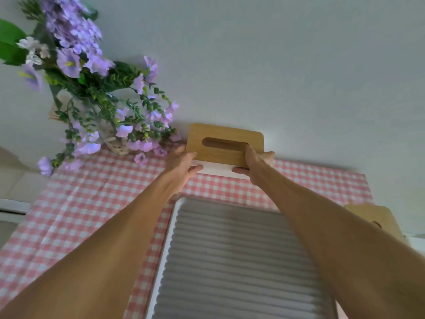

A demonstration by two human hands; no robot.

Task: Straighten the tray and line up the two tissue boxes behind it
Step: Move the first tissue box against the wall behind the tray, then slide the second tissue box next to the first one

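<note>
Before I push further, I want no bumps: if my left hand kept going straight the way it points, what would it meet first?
The left hand already grips the tissue box; pushed onward, the box would probably meet the wall close behind it, though depth is unclear.

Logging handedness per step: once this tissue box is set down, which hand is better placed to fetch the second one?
Probably the right hand. The second tissue box lies at the right edge, beside the right forearm; the left hand would have to cross over the tray.
</note>
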